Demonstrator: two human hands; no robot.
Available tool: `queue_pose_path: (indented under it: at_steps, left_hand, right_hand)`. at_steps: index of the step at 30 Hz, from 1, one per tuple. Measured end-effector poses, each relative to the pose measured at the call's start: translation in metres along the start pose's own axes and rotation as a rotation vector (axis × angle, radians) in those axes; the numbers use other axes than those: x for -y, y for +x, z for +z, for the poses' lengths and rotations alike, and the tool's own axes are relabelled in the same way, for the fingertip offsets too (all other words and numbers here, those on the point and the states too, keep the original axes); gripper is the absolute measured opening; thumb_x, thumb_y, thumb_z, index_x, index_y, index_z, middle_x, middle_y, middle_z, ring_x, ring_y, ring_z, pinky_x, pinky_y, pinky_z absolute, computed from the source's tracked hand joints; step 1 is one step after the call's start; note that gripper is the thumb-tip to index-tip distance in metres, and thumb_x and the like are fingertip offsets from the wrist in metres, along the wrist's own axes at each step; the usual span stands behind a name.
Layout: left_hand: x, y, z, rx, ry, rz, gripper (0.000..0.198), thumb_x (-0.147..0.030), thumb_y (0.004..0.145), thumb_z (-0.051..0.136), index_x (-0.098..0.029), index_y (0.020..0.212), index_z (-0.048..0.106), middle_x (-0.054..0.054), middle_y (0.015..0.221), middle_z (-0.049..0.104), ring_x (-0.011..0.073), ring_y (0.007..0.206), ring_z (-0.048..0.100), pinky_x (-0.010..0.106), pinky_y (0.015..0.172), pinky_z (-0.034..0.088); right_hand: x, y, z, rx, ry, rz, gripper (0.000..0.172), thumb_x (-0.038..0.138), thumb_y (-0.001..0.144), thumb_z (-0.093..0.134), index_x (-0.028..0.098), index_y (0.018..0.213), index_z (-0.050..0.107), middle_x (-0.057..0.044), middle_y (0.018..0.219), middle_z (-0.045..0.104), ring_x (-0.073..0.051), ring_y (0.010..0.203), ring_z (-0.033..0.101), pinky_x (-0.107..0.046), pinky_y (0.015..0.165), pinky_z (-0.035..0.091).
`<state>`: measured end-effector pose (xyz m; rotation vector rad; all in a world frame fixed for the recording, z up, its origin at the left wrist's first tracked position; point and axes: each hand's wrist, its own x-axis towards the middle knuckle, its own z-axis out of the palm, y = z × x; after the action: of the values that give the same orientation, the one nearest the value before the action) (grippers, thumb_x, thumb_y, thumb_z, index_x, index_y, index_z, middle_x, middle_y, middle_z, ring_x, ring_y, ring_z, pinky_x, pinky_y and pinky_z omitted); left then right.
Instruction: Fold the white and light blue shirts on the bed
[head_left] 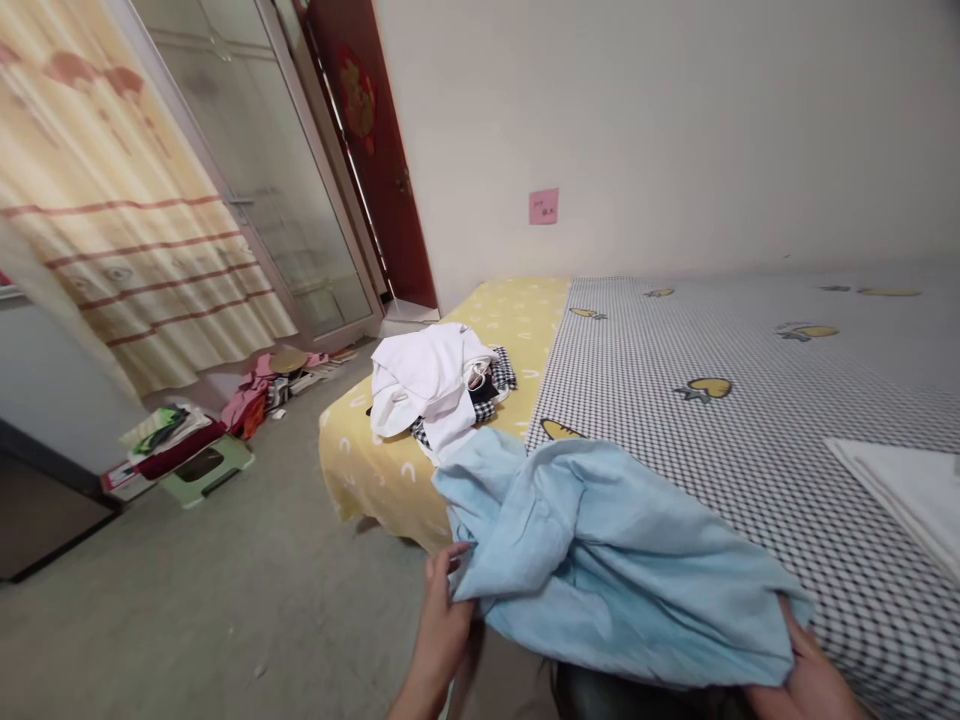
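A light blue garment is shown lying crumpled across the near edge of a bed, partly on the black-and-white checked sheet and partly overhanging the bed's edge toward the viewer. The two hands are held well apart, one at each end of the fabric. The left hand is closed on the garment's left edge, the fabric being pinched between thumb and fingers just below the bed's corner. The right hand is clamped on the lower right corner, the thumb being laid on top while the fingers are hidden beneath the cloth. Behind the garment, a pile of white clothes mixed with a checked item is seen on the yellow sheet at the foot of the bed, just beside the blue fabric. A folded white cloth is placed on the checked sheet at the far right, well apart from the garment. A pink note is fixed to the wall. On the floor to the left, a green stool and scattered clothes are visible near a striped curtain.
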<state>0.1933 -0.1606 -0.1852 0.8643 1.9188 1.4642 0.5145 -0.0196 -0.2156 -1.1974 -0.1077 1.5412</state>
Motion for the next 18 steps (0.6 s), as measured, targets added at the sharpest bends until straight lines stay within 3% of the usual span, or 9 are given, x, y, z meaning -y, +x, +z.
queue_pose_path:
  at_steps: [3, 7, 10, 14, 18]
  left_hand:
    - [-0.011, 0.004, 0.005, -0.010, -0.063, 0.011, 0.053, -0.023, 0.066, 0.054, -0.019, 0.119, 0.058, 0.012, 0.128, 0.058, 0.0263, 0.125, 0.053, 0.044, 0.109, 0.039]
    - [-0.040, 0.008, 0.018, 0.166, -0.130, 0.008, 0.051, -0.029, 0.073, 0.057, -0.020, 0.124, 0.054, 0.013, 0.135, 0.058, 0.0261, 0.130, 0.050, 0.043, 0.114, 0.034]
    - [-0.055, 0.012, 0.033, 0.210, -0.076, 0.012, 0.056, -0.037, 0.072, 0.065, -0.019, 0.124, 0.053, 0.014, 0.134, 0.059, 0.0271, 0.128, 0.051, 0.041, 0.111, 0.035]
    - [-0.064, 0.015, 0.051, 0.087, -0.103, -0.027, 0.050, -0.044, 0.067, 0.075, -0.020, 0.106, 0.058, 0.007, 0.099, 0.068, 0.0238, 0.098, 0.061, 0.033, 0.087, 0.046]
    - [-0.066, 0.012, 0.055, 0.056, -0.309, -0.139, 0.048, -0.051, 0.061, 0.083, -0.022, 0.091, 0.058, -0.002, 0.075, 0.066, 0.0161, 0.070, 0.059, 0.025, 0.064, 0.044]
  right_hand:
    - [0.000, -0.002, 0.002, 0.014, 0.028, 0.017, 0.035, 0.042, 0.087, 0.063, 0.032, 0.121, 0.069, -0.004, 0.112, 0.077, -0.025, 0.107, 0.069, -0.047, 0.102, 0.053]
    - [-0.002, 0.001, 0.000, 0.022, 0.039, -0.001, 0.039, 0.045, 0.084, 0.068, 0.031, 0.121, 0.069, -0.004, 0.111, 0.077, -0.026, 0.111, 0.068, -0.047, 0.101, 0.053]
    - [-0.002, 0.002, -0.001, 0.021, 0.015, -0.012, 0.044, 0.047, 0.083, 0.068, 0.030, 0.124, 0.068, -0.005, 0.112, 0.077, -0.026, 0.110, 0.068, -0.046, 0.101, 0.053]
    - [0.000, -0.001, 0.001, 0.013, 0.026, 0.000, 0.046, 0.046, 0.083, 0.069, 0.029, 0.126, 0.067, -0.005, 0.111, 0.077, -0.026, 0.109, 0.069, -0.046, 0.102, 0.053]
    - [-0.001, 0.001, -0.002, 0.004, 0.045, 0.022, 0.040, 0.045, 0.084, 0.068, 0.031, 0.120, 0.069, -0.004, 0.103, 0.079, -0.026, 0.106, 0.070, -0.046, 0.101, 0.054]
